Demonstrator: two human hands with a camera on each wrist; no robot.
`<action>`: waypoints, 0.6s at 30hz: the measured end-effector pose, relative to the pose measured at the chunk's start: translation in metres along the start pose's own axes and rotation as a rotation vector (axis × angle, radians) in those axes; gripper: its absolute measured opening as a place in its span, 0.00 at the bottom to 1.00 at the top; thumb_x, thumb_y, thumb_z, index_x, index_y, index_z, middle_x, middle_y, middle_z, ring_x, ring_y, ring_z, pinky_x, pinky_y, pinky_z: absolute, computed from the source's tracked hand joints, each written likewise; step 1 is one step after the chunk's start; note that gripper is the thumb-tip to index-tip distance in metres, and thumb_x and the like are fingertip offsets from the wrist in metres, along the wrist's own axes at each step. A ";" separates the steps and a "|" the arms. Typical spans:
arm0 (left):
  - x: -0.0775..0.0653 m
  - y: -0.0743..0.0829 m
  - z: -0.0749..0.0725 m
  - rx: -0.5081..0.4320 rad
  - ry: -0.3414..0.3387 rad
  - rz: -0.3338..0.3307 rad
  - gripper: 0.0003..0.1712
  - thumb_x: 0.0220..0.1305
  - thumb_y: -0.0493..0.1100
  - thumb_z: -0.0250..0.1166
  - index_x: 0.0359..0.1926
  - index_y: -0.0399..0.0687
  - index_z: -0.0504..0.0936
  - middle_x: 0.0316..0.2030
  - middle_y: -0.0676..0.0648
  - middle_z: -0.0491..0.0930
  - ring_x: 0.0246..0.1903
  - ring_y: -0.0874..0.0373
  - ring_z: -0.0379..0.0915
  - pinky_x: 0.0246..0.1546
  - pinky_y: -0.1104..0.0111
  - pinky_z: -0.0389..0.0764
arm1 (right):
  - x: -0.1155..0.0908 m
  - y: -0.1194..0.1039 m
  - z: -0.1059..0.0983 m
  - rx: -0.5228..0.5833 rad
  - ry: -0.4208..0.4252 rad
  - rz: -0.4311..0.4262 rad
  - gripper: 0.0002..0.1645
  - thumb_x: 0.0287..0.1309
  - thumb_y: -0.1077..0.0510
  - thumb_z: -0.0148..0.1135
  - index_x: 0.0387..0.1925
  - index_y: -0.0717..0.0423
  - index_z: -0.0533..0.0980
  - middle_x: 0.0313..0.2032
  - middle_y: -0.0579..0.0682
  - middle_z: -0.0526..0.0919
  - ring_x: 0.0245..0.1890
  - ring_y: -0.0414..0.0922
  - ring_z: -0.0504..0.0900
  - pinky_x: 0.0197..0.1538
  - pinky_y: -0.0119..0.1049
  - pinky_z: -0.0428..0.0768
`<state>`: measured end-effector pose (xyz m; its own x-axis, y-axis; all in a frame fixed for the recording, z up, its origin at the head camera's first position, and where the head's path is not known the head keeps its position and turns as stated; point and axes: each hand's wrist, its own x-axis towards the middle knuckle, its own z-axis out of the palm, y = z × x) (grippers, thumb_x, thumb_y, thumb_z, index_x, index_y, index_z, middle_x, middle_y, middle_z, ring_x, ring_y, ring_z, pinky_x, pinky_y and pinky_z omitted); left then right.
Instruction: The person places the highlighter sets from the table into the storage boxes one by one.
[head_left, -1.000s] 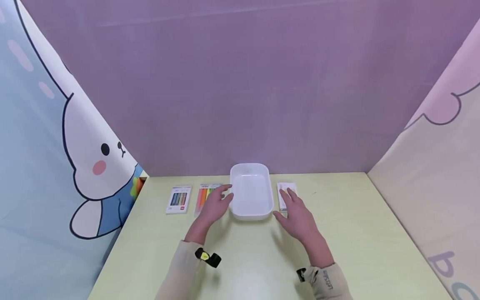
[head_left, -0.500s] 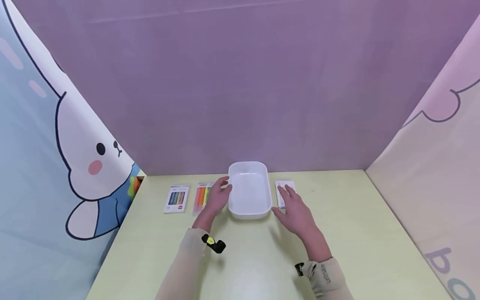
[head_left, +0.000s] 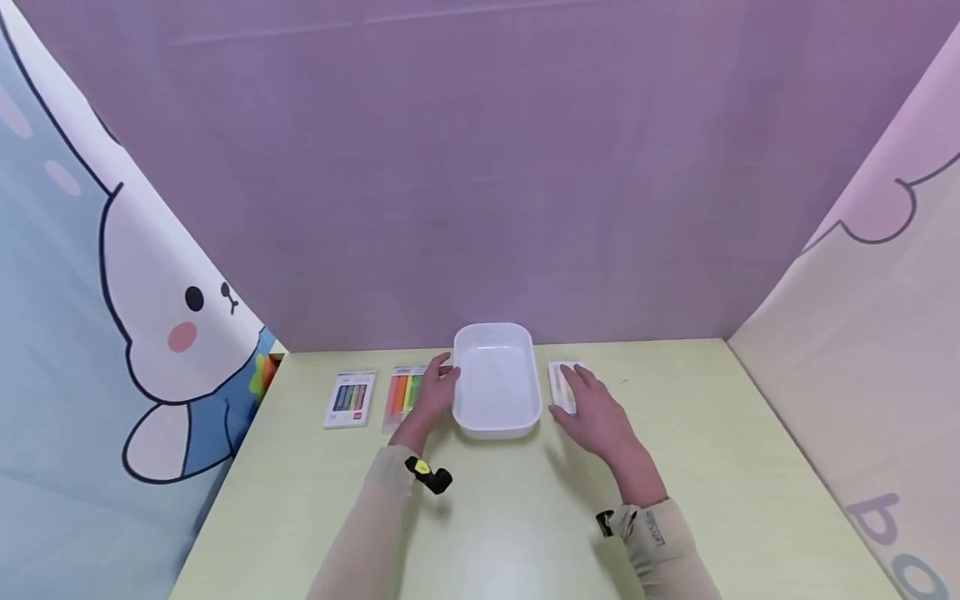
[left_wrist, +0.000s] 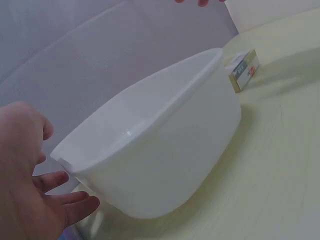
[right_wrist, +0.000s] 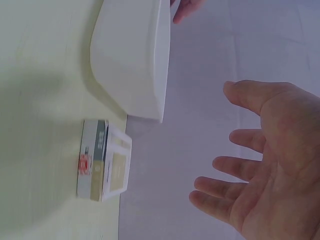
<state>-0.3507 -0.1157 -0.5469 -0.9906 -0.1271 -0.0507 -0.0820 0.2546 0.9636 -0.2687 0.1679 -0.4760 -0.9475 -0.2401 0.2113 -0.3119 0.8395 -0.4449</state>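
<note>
A white plastic tub stands on the table with its open top up. My left hand is at the tub's left side, fingers loosely bent beside the rim; whether they touch it I cannot tell. In the left wrist view the left fingers spread near the tub's corner, not closed round it. My right hand hovers over a small white box right of the tub, partly covering it in the head view. The right wrist view shows the right fingers spread and apart from the box, holding nothing.
Left of the tub lie a pack of bright coloured sticks, partly behind my left hand, and a white box with a picture of coloured sticks. A purple cloth wall rises behind the table, with printed cloths at both sides.
My left hand has moved slightly forward and closer to the tub's left side. The right hand stays over the small box, shifting slightly. The view has shifted a little; the tub looks unmoved.
</note>
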 end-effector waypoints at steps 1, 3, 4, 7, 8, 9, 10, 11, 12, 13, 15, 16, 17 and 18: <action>0.000 -0.002 0.000 -0.003 -0.016 -0.007 0.30 0.72 0.45 0.54 0.71 0.45 0.61 0.57 0.34 0.70 0.54 0.40 0.70 0.54 0.51 0.73 | 0.001 0.002 -0.001 0.000 -0.003 0.002 0.43 0.60 0.48 0.64 0.70 0.61 0.60 0.67 0.67 0.62 0.63 0.65 0.65 0.50 0.63 0.74; -0.001 -0.006 0.000 0.003 -0.049 -0.022 0.31 0.73 0.47 0.53 0.73 0.47 0.59 0.59 0.35 0.68 0.56 0.41 0.69 0.55 0.50 0.72 | 0.002 0.005 -0.002 0.002 -0.011 0.004 0.43 0.60 0.48 0.64 0.70 0.61 0.60 0.67 0.67 0.62 0.63 0.65 0.65 0.51 0.63 0.73; -0.002 -0.008 0.000 0.007 -0.063 -0.026 0.31 0.73 0.48 0.53 0.73 0.49 0.57 0.60 0.35 0.68 0.56 0.41 0.69 0.56 0.50 0.71 | 0.003 0.006 -0.003 0.008 -0.011 0.001 0.43 0.60 0.48 0.64 0.70 0.62 0.60 0.66 0.67 0.62 0.63 0.65 0.65 0.52 0.63 0.72; -0.001 -0.013 0.000 0.002 -0.083 -0.017 0.32 0.74 0.49 0.51 0.74 0.50 0.55 0.60 0.35 0.66 0.56 0.41 0.68 0.56 0.49 0.71 | 0.007 0.008 -0.005 0.018 -0.015 0.001 0.43 0.61 0.48 0.63 0.70 0.63 0.59 0.66 0.68 0.62 0.63 0.66 0.65 0.53 0.63 0.72; -0.001 -0.014 0.001 0.003 -0.079 -0.017 0.31 0.74 0.49 0.51 0.74 0.51 0.55 0.60 0.35 0.66 0.56 0.41 0.68 0.56 0.50 0.71 | 0.008 0.009 -0.005 0.021 -0.015 0.003 0.43 0.61 0.48 0.63 0.70 0.63 0.59 0.66 0.69 0.62 0.63 0.66 0.65 0.52 0.63 0.72; -0.001 -0.015 0.001 0.003 -0.073 -0.011 0.31 0.74 0.48 0.50 0.74 0.51 0.55 0.59 0.35 0.67 0.55 0.41 0.68 0.56 0.50 0.71 | 0.010 0.009 -0.005 0.022 -0.014 0.008 0.43 0.61 0.48 0.62 0.70 0.63 0.59 0.66 0.69 0.62 0.63 0.67 0.65 0.52 0.63 0.72; -0.001 -0.015 0.002 0.005 -0.070 -0.012 0.31 0.75 0.48 0.50 0.74 0.53 0.55 0.58 0.36 0.67 0.55 0.42 0.68 0.55 0.50 0.72 | 0.011 0.010 -0.005 0.020 -0.014 0.018 0.43 0.62 0.47 0.62 0.70 0.63 0.59 0.66 0.69 0.62 0.63 0.67 0.65 0.52 0.63 0.72; -0.001 -0.016 0.002 0.009 -0.064 -0.012 0.31 0.75 0.48 0.50 0.74 0.54 0.56 0.57 0.36 0.68 0.54 0.43 0.69 0.54 0.51 0.73 | 0.013 0.011 -0.005 0.016 -0.016 0.029 0.42 0.62 0.47 0.62 0.70 0.63 0.59 0.66 0.69 0.61 0.63 0.67 0.65 0.51 0.64 0.73; -0.002 -0.017 0.002 0.017 -0.061 -0.011 0.30 0.75 0.47 0.50 0.74 0.55 0.56 0.56 0.37 0.69 0.53 0.43 0.69 0.53 0.51 0.73 | 0.013 0.012 -0.004 0.012 -0.017 0.040 0.42 0.62 0.47 0.62 0.70 0.62 0.59 0.67 0.69 0.61 0.63 0.67 0.64 0.50 0.64 0.73; -0.002 -0.018 0.003 0.024 -0.058 -0.015 0.30 0.75 0.47 0.50 0.74 0.56 0.56 0.56 0.37 0.69 0.53 0.43 0.69 0.52 0.51 0.74 | 0.014 0.013 -0.004 0.009 -0.018 0.054 0.42 0.62 0.47 0.61 0.70 0.62 0.59 0.67 0.68 0.61 0.63 0.67 0.64 0.49 0.64 0.74; -0.003 -0.018 0.003 0.039 -0.053 -0.017 0.29 0.75 0.47 0.49 0.74 0.58 0.57 0.55 0.37 0.70 0.53 0.44 0.70 0.52 0.51 0.74 | 0.016 0.016 -0.002 -0.003 -0.013 0.077 0.42 0.62 0.47 0.61 0.70 0.61 0.59 0.67 0.68 0.61 0.63 0.67 0.64 0.49 0.64 0.74; -0.003 -0.019 0.004 0.042 -0.051 -0.013 0.29 0.75 0.47 0.49 0.74 0.59 0.58 0.55 0.37 0.70 0.52 0.44 0.70 0.51 0.51 0.74 | 0.017 0.017 -0.002 -0.008 -0.010 0.089 0.42 0.62 0.46 0.61 0.70 0.61 0.60 0.67 0.68 0.61 0.62 0.67 0.64 0.48 0.64 0.74; -0.003 -0.019 0.005 0.046 -0.048 -0.010 0.29 0.75 0.47 0.49 0.74 0.59 0.59 0.55 0.37 0.70 0.53 0.44 0.70 0.52 0.51 0.74 | 0.018 0.019 -0.001 -0.012 -0.006 0.099 0.41 0.62 0.46 0.60 0.70 0.61 0.60 0.67 0.68 0.61 0.62 0.68 0.64 0.48 0.64 0.74; -0.004 -0.019 0.005 0.049 -0.050 -0.006 0.28 0.75 0.48 0.49 0.73 0.59 0.59 0.55 0.37 0.70 0.53 0.43 0.70 0.52 0.51 0.74 | 0.019 0.020 0.000 -0.016 -0.002 0.111 0.41 0.62 0.46 0.60 0.70 0.61 0.60 0.67 0.68 0.61 0.62 0.68 0.64 0.48 0.65 0.74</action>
<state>-0.3463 -0.1152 -0.5663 -0.9942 -0.0808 -0.0711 -0.0923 0.3006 0.9493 -0.2927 0.1803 -0.4809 -0.9762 -0.1463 0.1601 -0.2041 0.8688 -0.4511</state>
